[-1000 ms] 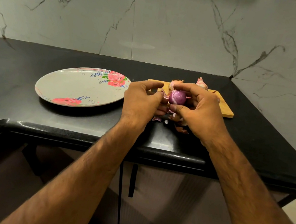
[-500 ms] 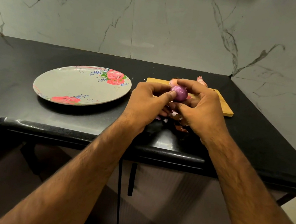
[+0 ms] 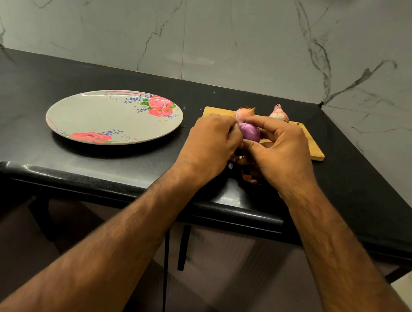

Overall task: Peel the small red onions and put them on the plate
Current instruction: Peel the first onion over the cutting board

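Hands are meeting over the near edge of the cutting board (image 3: 313,150): the right hand (image 3: 282,153) is curling around a purple onion (image 3: 250,132), thumb beneath and fingers over the top, while the left hand (image 3: 210,143) is closing its fingertips against the onion's left end, pinching at what is probably a last scrap of skin, though the scrap itself is too small to make out. Compared with a second ago, the left fingers are pressing further over the onion and covering more of it, and the onion is sitting a little higher against the board. Its surface is showing glossy and bare, so this one is looking nearly finished and close to going across.

Behind the hands, two unpeeled onions (image 3: 244,112) (image 3: 278,113) are waiting on the far side of the board, skins and tips on. Dry peelings (image 3: 248,175) are lying on the black worktop (image 3: 24,95) just in front of the board, partly under the hands. Left of the board, well apart from the hands, the flowered plate (image 3: 87,114) is holding nothing yet, so most of the task is remaining.

No brand, label or writing is showing anywhere; the plate carries only painted roses.
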